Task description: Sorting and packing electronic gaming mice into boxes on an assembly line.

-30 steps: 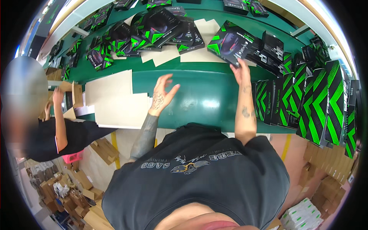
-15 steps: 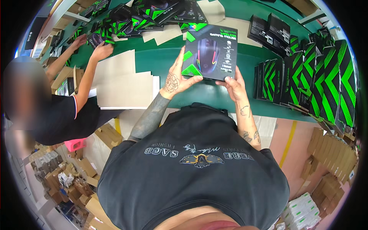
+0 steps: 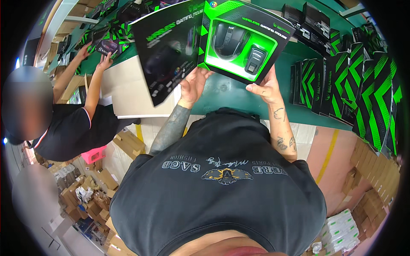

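The right hand (image 3: pixel 265 87) grips the box (image 3: pixel 243 13) by its lower right edge; the left hand (image 3: pixel 194 88) curls at its lower left corner, its hold unclear. The box is above the green table (image 3: pixel 224 97), flap (image 3: pixel 168 47) open leftward, showing a mouse (image 3: pixel 230 42) and small black device (image 3: pixel 256 59). Cartons (image 3: pixel 326 87) stand at right.

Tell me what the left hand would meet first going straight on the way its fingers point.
Most likely the lower edge of the open computer-mouse box, just ahead of the left hand; depth is unclear, and the two may already touch.
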Action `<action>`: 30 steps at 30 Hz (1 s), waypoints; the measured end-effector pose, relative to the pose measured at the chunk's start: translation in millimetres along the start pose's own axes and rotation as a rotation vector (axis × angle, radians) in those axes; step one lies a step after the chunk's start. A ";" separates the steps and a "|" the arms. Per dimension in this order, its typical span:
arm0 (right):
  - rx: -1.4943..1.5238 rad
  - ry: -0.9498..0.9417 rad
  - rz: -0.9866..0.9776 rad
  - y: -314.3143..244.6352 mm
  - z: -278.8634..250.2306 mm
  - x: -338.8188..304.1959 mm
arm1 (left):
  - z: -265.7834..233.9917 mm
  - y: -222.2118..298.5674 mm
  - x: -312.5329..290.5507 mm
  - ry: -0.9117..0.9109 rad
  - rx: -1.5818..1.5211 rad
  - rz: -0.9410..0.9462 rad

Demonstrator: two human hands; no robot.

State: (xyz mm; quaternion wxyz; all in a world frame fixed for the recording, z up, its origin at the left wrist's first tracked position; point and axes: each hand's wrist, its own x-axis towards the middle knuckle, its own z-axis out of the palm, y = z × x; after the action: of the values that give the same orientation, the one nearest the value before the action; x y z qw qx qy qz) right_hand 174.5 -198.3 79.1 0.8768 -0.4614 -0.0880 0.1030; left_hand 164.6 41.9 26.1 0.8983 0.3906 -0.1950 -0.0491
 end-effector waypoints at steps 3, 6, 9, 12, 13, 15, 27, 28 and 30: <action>0.018 -0.010 0.069 -3.2 -8.8 8.8 | 15.0 6.7 19.4 0.404 0.046 -0.265; -0.013 -0.007 0.012 15.1 -19.0 30.0 | 36.0 15.8 52.4 0.461 0.416 -0.352; 0.066 -0.047 0.138 16.6 -41.0 81.8 | 26.2 6.7 81.6 0.509 0.569 -0.284; 0.161 0.053 0.141 11.9 -72.6 148.4 | 24.3 5.7 109.8 0.547 0.649 -0.233; -0.035 0.190 0.030 21.5 -95.0 168.8 | 27.4 6.8 114.3 0.519 0.661 -0.221; -0.666 0.736 0.060 32.7 -147.7 204.2 | 31.0 8.6 111.2 0.461 0.716 -0.247; -1.951 0.774 0.203 30.3 -175.4 183.1 | -14.5 11.1 11.9 0.562 0.873 -0.658; -1.983 0.753 0.100 41.7 -175.1 176.1 | -15.2 7.8 14.0 0.555 0.893 -0.681; -2.012 0.724 0.006 67.5 -182.4 160.7 | -2.4 5.6 29.2 0.470 0.907 -0.703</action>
State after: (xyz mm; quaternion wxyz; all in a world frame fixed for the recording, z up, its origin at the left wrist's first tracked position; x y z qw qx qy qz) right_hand 368.1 -263.1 -69.2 0.0669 -0.9760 0.1342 -0.1579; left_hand 192.0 40.4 37.8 0.5918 0.7747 0.1472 -0.1670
